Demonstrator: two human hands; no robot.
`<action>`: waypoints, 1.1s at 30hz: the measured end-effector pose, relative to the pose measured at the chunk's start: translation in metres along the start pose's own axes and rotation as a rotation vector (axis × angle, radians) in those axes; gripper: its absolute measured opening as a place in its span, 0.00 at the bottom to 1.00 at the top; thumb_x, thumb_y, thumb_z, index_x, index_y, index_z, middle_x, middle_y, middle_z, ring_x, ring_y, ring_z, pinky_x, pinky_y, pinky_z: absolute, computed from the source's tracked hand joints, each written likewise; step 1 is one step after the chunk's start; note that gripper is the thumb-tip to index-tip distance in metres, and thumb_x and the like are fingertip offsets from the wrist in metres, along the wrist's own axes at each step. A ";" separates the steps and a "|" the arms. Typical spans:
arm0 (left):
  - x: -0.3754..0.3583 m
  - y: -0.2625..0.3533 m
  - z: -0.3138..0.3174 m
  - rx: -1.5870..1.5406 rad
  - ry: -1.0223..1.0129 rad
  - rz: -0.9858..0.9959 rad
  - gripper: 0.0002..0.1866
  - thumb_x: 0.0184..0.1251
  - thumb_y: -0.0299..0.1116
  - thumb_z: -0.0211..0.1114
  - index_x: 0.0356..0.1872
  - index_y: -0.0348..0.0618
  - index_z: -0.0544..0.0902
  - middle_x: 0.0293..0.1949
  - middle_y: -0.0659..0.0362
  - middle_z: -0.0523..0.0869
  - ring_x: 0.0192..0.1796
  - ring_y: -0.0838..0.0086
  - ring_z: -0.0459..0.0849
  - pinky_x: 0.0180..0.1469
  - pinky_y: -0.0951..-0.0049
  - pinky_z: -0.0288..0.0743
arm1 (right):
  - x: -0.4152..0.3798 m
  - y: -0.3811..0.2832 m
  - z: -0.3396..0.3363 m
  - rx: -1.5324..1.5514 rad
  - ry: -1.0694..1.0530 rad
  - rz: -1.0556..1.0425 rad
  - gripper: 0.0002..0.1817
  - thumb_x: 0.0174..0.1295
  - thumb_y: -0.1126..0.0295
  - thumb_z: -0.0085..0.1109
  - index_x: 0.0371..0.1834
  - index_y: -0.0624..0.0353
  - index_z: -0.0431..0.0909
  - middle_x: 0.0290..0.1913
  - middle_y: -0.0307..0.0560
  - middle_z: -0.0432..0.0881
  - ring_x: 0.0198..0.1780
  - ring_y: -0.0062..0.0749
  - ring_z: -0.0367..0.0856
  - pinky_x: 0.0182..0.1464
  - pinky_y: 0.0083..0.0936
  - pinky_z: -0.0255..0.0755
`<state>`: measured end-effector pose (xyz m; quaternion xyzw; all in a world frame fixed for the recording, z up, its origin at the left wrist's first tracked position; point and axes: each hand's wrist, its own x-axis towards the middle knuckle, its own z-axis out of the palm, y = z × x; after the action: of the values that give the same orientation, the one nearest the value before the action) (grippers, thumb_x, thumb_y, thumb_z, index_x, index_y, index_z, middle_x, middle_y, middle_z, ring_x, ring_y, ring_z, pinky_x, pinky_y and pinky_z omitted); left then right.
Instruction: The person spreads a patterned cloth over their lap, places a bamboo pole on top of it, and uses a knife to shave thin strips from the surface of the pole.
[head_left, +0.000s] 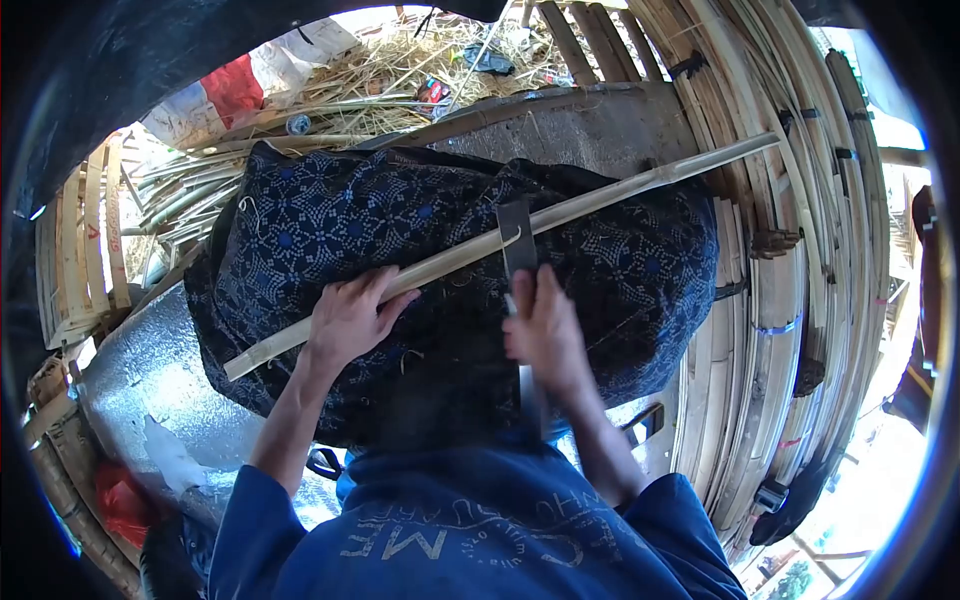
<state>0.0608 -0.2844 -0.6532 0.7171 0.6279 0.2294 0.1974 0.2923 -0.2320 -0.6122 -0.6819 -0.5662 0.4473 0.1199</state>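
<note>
A long split bamboo strip (610,198) lies slantwise across a dark blue patterned cloth (320,220) spread over my lap. My left hand (352,316) grips the strip toward its lower left end, fingers over the top and thumb along the near side. In my right hand (550,335), slightly blurred, is a knife (515,232) with a broad dark blade. The blade meets the strip just right of its middle, where a thin pale curl shows at the edge. Part of the knife's handle is hidden by my fingers.
Bundled bamboo slats (745,400) stand along the right side. Straw-like shavings (390,65) litter the ground ahead. Silvery sheeting (150,370) lies at the left, near a wooden crate (90,245) and a red plastic bag (122,500).
</note>
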 end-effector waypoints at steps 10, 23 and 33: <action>-0.005 0.001 0.003 0.001 -0.091 -0.040 0.18 0.62 0.43 0.72 0.45 0.41 0.82 0.33 0.53 0.89 0.31 0.58 0.88 0.32 0.64 0.81 | -0.017 0.001 0.004 0.228 -0.079 0.190 0.30 0.75 0.52 0.46 0.68 0.67 0.61 0.19 0.43 0.74 0.15 0.25 0.73 0.17 0.21 0.69; -0.062 -0.035 -0.031 0.207 0.108 -0.029 0.21 0.49 0.42 0.77 0.46 0.48 0.86 0.40 0.62 0.80 0.44 0.66 0.77 0.50 0.62 0.67 | 0.003 0.009 -0.035 0.335 -0.077 0.170 0.20 0.77 0.51 0.41 0.44 0.60 0.67 0.17 0.41 0.72 0.14 0.23 0.72 0.15 0.21 0.67; -0.055 -0.046 -0.022 0.155 0.181 0.059 0.18 0.49 0.40 0.77 0.42 0.47 0.88 0.37 0.64 0.81 0.39 0.69 0.76 0.44 0.66 0.65 | -0.006 0.009 0.000 0.161 -0.060 0.149 0.29 0.76 0.51 0.42 0.57 0.73 0.65 0.15 0.44 0.74 0.13 0.26 0.74 0.15 0.25 0.67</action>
<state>0.0051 -0.3333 -0.6663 0.7246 0.6377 0.2497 0.0771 0.2987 -0.2400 -0.6157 -0.6966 -0.4795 0.5191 0.1239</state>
